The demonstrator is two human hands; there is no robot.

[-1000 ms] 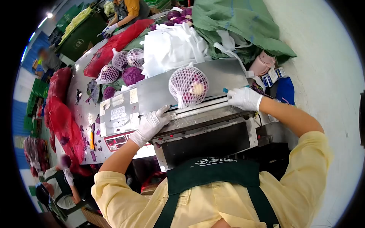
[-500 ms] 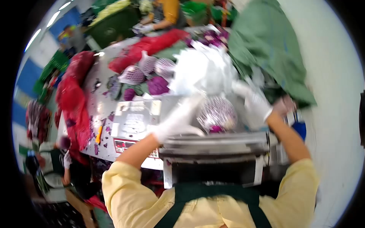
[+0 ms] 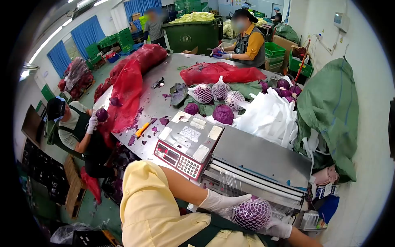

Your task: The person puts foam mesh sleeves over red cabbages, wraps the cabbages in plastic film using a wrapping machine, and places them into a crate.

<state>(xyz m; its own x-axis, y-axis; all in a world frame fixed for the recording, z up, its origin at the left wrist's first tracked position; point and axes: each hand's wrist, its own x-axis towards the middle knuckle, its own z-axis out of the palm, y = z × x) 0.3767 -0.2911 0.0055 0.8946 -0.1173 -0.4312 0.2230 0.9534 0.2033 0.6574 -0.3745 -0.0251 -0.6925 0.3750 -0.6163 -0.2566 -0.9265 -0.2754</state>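
Observation:
Low in the view, close to my apron, a netted purple cabbage [image 3: 252, 213] is held between my two gloved hands, with clear film around it. My left hand [image 3: 224, 201] presses on its left side, fingers reaching over the top. Against its lower right side lies my right hand [image 3: 276, 227], partly hidden by the cabbage and film. Just beyond is the wrapping machine [image 3: 263, 154] with its metal plate and rollers; film hangs at its front edge. The scale [image 3: 187, 142] stands left of the machine.
White net sleeves [image 3: 269, 117] are piled behind the machine. Netted cabbages [image 3: 200, 94], red mesh sacks [image 3: 222, 74] and a yellow-handled knife [image 3: 142, 129] lie on the table [image 3: 158, 99]. A green sack [image 3: 329, 107] stands right. Co-workers are at left [image 3: 78, 127] and back [image 3: 249, 43].
The netted cabbage has come off the machine's plate toward my body, now between both hands with film around it. The view has swung left, showing more of the table and room.

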